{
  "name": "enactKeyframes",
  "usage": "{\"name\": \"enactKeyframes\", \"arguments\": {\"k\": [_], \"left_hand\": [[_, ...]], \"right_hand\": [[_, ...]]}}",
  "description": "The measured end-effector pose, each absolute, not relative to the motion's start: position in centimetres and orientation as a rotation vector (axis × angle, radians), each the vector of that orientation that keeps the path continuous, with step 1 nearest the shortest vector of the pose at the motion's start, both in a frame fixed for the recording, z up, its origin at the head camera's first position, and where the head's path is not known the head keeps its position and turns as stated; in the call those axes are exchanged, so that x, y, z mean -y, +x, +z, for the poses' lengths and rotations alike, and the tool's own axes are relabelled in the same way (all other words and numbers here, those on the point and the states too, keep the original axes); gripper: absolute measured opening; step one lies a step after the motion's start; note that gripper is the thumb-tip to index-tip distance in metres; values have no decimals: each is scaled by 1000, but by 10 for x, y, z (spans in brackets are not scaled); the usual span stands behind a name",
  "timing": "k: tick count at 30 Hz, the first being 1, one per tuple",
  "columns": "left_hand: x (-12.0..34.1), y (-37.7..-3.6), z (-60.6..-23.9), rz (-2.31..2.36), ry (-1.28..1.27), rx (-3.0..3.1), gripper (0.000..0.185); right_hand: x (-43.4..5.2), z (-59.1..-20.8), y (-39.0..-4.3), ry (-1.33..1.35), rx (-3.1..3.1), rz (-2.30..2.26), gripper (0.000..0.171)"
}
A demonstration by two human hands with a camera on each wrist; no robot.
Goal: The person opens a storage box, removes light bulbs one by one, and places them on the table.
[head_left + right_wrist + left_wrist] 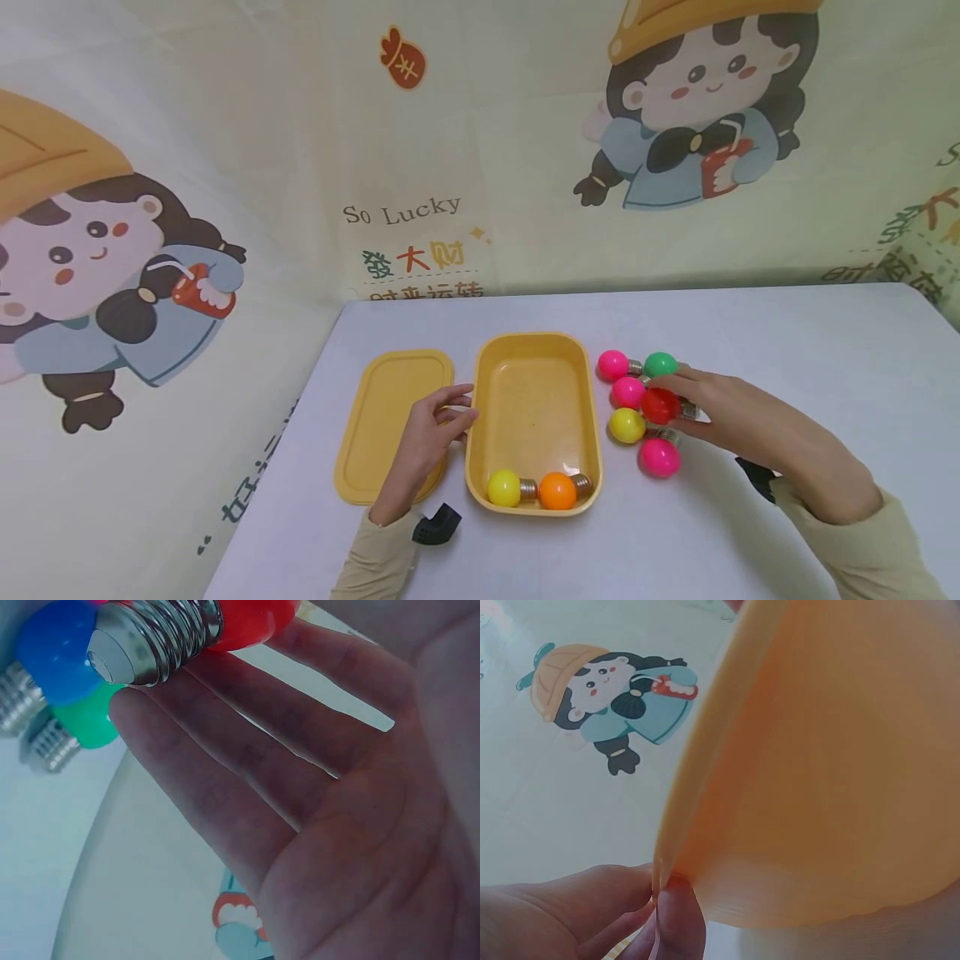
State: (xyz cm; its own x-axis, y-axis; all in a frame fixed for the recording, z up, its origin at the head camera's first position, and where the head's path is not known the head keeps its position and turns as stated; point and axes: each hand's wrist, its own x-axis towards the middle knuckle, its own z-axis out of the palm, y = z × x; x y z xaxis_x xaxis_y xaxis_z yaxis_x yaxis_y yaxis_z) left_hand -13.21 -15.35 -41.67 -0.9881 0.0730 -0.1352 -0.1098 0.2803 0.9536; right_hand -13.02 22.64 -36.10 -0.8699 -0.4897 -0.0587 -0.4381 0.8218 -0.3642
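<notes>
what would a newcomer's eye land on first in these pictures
Likely the cluster of glossy coloured plastic bulbs with metal screw bases on the white table, where the right hand holds the red bulb. Next, the open yellow plastic box at the centre, holding a yellow bulb and an orange bulb at its near end. The left hand touches the box's left rim, over the flat yellow lid.

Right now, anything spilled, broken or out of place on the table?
Nothing stands out. The yellow box sits upright with a yellow bulb and an orange bulb inside, its lid flat beside it. The loose bulbs cluster by the right hand, which holds the red bulb. No visible damage.
</notes>
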Motion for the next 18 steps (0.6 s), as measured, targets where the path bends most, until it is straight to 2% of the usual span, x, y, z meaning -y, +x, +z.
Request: {"name": "enactKeyframes", "arguments": {"k": [7, 18], "left_hand": [[153, -131, -416, 1794, -38, -2388, 41], [153, -132, -416, 1787, -50, -2390, 41]], "right_hand": [[-236, -371, -127, -695, -2862, -500, 51], [-253, -382, -124, -610, -2829, -483, 51]]}}
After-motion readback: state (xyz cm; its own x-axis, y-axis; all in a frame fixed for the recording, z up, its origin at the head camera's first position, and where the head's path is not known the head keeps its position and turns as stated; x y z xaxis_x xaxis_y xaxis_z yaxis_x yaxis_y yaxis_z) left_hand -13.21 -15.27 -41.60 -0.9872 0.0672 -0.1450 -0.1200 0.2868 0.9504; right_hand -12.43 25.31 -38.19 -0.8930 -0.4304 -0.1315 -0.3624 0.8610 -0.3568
